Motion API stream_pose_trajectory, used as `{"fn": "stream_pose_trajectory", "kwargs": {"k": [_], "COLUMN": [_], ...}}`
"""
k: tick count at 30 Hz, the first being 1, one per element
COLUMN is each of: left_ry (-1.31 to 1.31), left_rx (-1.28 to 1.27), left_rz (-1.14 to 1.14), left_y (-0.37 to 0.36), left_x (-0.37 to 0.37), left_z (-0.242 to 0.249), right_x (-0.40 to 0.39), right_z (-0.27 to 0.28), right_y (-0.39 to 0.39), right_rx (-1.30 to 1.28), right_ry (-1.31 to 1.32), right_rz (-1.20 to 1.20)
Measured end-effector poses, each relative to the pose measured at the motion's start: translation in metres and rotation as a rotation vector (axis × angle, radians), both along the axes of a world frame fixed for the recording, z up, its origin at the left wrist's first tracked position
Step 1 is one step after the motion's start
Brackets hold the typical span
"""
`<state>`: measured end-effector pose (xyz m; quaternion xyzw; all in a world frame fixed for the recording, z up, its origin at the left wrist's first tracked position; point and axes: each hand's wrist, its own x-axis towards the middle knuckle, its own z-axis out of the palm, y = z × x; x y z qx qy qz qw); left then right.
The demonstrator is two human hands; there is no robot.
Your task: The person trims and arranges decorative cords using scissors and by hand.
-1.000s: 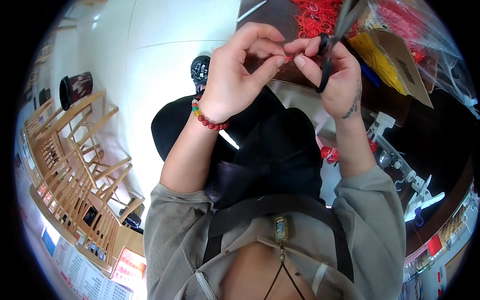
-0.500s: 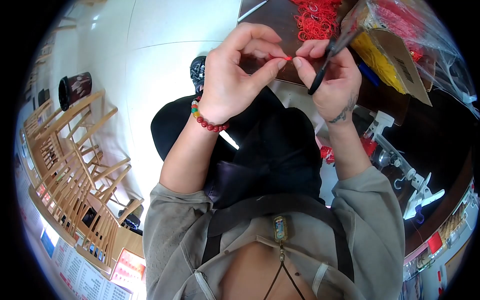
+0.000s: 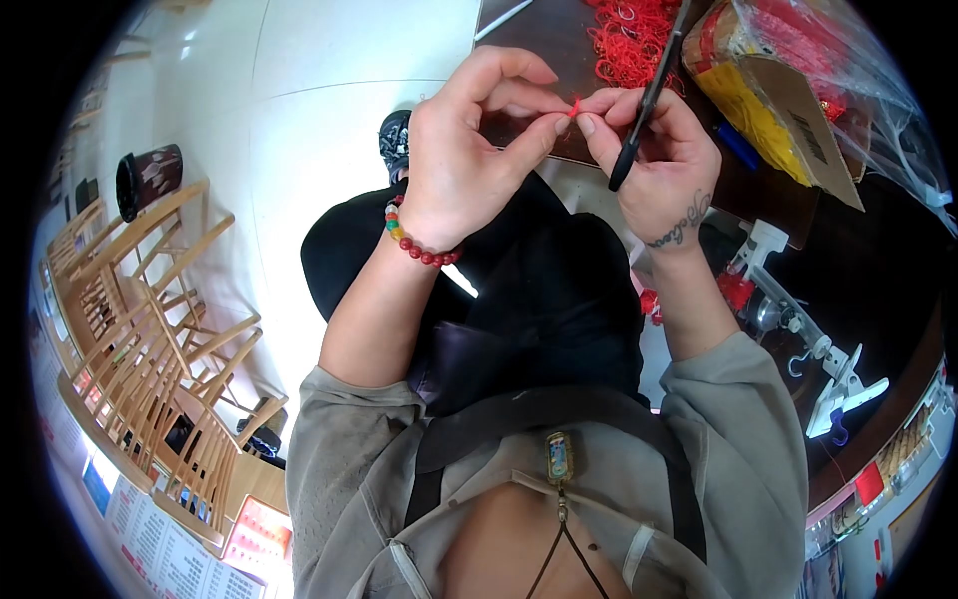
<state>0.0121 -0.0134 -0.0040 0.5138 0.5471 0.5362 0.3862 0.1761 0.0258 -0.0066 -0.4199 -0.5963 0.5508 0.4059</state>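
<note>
A small piece of red cord [image 3: 575,111] was held in front of the body, over the near edge of a dark table [image 3: 555,50]. It was pinched narrowly between the thumb and fingertips of the left hand [image 3: 484,140], and its right side was met by the closed thumb and index finger of the right hand [image 3: 654,145]. A pair of scissors [image 3: 649,115], seen edge-on, was also carried in the right hand, the black handle lying across the fingers. On the table, a tangled red pile [image 3: 629,48] was seen beyond the right hand, with a white pen [image 3: 504,19] to its left. To the right, a blue marker [image 3: 737,146] was placed beside an open cardboard box [image 3: 798,130], partly covered by clear plastic [image 3: 883,100]. A white metal stand [image 3: 793,324] was seen nearer, at the right. The pale tiled floor [image 3: 319,60] was bordered on the left by wooden chairs [image 3: 165,329] and a dark bin [image 3: 152,180]. A bead bracelet [image 3: 417,250] was worn on the left wrist.
</note>
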Motion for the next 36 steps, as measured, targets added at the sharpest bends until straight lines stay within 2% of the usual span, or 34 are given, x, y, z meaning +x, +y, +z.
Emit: {"fn": "stream_pose_trajectory", "kwargs": {"k": [4,17,23,29,36], "left_ry": [0.075,0.292,0.253,0.343,0.194], "left_rx": [0.025,0.059,0.039,0.088,-0.006], "left_rz": [0.046,0.019,0.03,0.03,-0.004], "left_y": [-0.001,-0.004,-0.004,-0.004,-0.003], "left_x": [0.002,0.003,0.001,0.002,0.001], "left_z": [0.004,0.015,0.014,0.012,0.01], "right_x": [-0.004,-0.008,-0.007,-0.006,-0.004], "right_z": [-0.006,-0.005,-0.003,-0.002,0.001], "right_y": [-0.001,0.0,0.004,0.005,0.005], "right_rx": [-0.019,-0.053,-0.056,-0.032,-0.106], "right_ry": [0.126,0.097,0.064,0.017,-0.104], "right_rz": [-0.074,-0.089,-0.05,-0.041,0.008]}}
